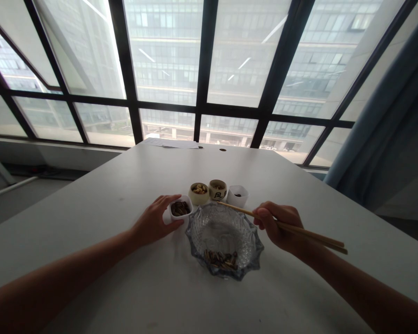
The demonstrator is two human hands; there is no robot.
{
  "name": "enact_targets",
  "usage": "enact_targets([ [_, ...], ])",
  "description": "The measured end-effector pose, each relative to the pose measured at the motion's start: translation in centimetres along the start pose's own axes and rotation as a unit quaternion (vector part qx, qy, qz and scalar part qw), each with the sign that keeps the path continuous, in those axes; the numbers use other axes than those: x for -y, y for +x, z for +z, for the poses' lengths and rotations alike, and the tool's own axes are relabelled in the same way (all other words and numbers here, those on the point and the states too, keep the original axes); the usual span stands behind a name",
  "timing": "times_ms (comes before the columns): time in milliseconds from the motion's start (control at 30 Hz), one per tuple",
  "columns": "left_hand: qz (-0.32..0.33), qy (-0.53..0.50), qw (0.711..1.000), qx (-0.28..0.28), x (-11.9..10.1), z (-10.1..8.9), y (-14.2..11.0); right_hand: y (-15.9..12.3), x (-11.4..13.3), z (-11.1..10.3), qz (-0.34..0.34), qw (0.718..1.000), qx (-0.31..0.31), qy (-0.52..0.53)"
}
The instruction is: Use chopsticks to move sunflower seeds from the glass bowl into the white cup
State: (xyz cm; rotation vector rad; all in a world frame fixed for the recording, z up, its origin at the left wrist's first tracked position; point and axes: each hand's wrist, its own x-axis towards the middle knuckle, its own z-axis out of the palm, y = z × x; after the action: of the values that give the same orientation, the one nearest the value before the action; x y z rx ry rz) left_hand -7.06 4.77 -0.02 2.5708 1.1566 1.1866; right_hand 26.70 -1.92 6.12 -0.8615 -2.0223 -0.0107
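My left hand (155,221) wraps around a small white cup (180,209) filled with dark seeds, just left of a clear cut-glass bowl (225,241). A small heap of striped seeds (222,259) lies at the near side of that bowl. My right hand (277,224) grips a pair of wooden chopsticks (292,227), whose tips reach left over the bowl's far rim. Behind the bowl stand a beige cup of nuts (199,193), a patterned cup (218,189) and a white cup (237,195) holding something dark.
Everything rests on a white table (125,185). Sheets of paper (172,143) lie at its far edge. Large windows with dark frames rise behind, and a blue curtain (386,134) hangs at the right.
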Motion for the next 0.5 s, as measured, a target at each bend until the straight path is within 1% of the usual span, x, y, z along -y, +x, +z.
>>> enact_targets([
  [67, 0.001, 0.001, 1.000, 0.000, -0.01, -0.04, 0.02, -0.01, -0.02, -0.13, 0.007, 1.000, -0.008, 0.011],
  [200, 0.000, 0.004, 1.000, -0.001, 0.10, -0.06, 0.00, 0.03, 0.01, -0.27, 0.046, 0.997, -0.043, 0.046],
  [367, -0.026, 0.013, 1.000, 0.000, 0.39, 0.10, -0.19, 0.47, 0.31, -0.18, 0.088, 0.991, -0.050, 0.082],
  [500, -0.027, 0.010, 1.000, 0.004, 0.45, 0.14, -0.21, 0.84, 0.37, -0.18, 0.120, 0.983, -0.061, 0.123],
])
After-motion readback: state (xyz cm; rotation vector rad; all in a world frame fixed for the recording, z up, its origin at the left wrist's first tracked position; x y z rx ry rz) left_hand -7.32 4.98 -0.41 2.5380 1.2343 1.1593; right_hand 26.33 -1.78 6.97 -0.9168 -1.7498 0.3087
